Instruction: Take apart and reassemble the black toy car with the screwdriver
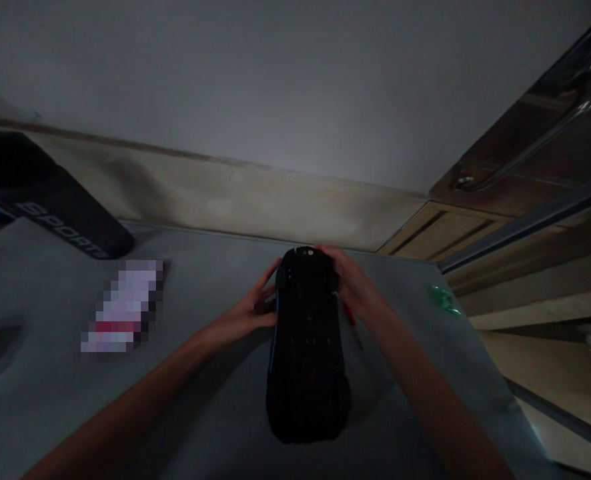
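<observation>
A black toy car (308, 340) lies in the middle of the grey table (200, 400), its dark flat underside facing up and its wheels at the sides. My left hand (259, 303) grips its left side near the far end, fingers against the edge. On the opposite side, my right hand (348, 277) wraps round the far right corner by the wheel. Just right of the car, partly under my right forearm, is a screwdriver with a red handle (349, 313) and a thin metal shaft.
A black item lettered "SPORT" (70, 217) is at the back left, beside a blurred-out pinkish item (123, 307). Green crumpled plastic (445, 300) lies near the table's right edge. A wall (235, 193) stands behind, and a door with a metal handle (535, 140) at the right.
</observation>
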Demonstrator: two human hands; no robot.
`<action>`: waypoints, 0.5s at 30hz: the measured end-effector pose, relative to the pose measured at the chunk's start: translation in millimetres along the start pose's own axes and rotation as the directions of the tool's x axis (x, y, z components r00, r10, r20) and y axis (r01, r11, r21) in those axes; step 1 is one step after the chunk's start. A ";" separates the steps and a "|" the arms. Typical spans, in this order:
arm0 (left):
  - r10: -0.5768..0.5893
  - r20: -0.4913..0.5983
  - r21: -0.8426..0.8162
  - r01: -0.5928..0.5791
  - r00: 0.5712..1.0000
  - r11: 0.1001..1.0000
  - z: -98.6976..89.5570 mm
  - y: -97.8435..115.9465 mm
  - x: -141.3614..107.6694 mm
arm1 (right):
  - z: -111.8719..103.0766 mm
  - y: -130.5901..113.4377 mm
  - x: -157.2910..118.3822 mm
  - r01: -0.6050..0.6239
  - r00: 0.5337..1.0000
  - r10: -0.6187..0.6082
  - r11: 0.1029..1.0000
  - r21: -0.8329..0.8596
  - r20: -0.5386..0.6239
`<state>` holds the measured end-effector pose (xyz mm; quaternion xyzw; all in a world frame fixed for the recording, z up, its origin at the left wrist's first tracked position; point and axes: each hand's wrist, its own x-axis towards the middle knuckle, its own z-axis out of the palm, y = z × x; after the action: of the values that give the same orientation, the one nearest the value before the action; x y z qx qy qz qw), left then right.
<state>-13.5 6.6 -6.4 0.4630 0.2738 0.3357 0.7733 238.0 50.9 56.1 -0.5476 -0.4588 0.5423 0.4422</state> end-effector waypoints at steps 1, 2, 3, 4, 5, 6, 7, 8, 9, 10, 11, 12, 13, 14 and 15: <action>-0.005 -0.005 0.007 0.005 1.000 1.000 0.6 1.5 0.2 | 1.5 -2.0 -3.3 0.098 0.994 -0.102 0.985 -0.145 -0.025; -0.005 -0.007 0.013 0.005 1.000 1.000 0.8 2.3 0.6 | 4.0 -4.5 -8.7 0.204 0.973 -0.228 0.928 -0.312 -0.041; -0.001 -0.007 0.016 0.001 1.000 1.000 0.6 2.4 1.1 | 7.7 -7.4 -16.6 0.302 0.932 -0.360 0.825 -0.478 -0.033; 0.005 -0.006 0.016 -0.005 1.000 1.000 0.2 1.9 1.5 | 12.7 -10.2 -26.8 0.374 0.878 -0.479 0.684 -0.626 0.002; 0.010 -0.007 0.017 -0.010 1.000 1.000 -0.3 1.0 1.9 | 19.0 -12.7 -38.9 0.422 0.831 -0.551 0.544 -0.725 0.070; 0.016 -0.009 0.019 -0.016 1.000 1.000 -0.6 0.0 2.0 | 26.2 -14.3 -52.1 0.459 0.805 -0.573 0.442 -0.771 0.151; 0.025 -0.015 0.023 -0.025 1.000 0.999 -0.7 -0.6 1.9 | 33.8 -14.9 -65.4 0.494 0.791 -0.565 0.366 -0.789 0.233; 0.035 -0.023 0.033 -0.034 0.999 0.999 -0.3 -0.6 1.6 | 41.3 -14.2 -77.9 0.530 0.777 -0.551 0.311 -0.789 0.305; 0.045 -0.031 0.048 -0.044 0.999 0.998 0.3 -0.1 1.1 | 48.0 -12.6 -88.7 0.569 0.765 -0.522 0.275 -0.775 0.377; 0.057 -0.036 0.065 -0.054 0.998 0.996 1.3 1.1 0.5 | 53.6 -10.1 -97.1 0.609 0.749 -0.493 0.249 -0.753 0.443; 0.064 -0.039 0.082 -0.061 0.997 0.995 2.5 2.6 0.0 | 57.7 -7.4 -103.1 0.638 0.736 -0.468 0.238 -0.733 0.489; 0.066 -0.038 0.096 -0.062 0.997 0.993 3.7 4.2 -0.4 | 60.3 -4.8 -106.7 0.654 0.730 -0.448 0.237 -0.719 0.516; 0.065 -0.036 0.106 -0.061 0.997 0.993 4.7 5.5 -0.4 | 61.6 -2.8 -108.3 0.659 0.729 -0.435 0.241 -0.712 0.528; 0.063 -0.035 0.114 -0.059 0.997 0.992 5.4 6.5 -0.2 | 61.9 -1.6 -108.6 0.658 0.732 -0.430 0.247 -0.712 0.528; 0.065 -0.038 0.121 -0.060 0.997 0.991 5.8 6.9 0.1 | 61.6 -1.3 -108.2 0.654 0.736 -0.432 0.251 -0.714 0.522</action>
<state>-11.0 6.0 2.2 0.5098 0.2950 0.3523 0.7273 177.5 -55.9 76.4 -0.4333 -0.8713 0.1001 0.2076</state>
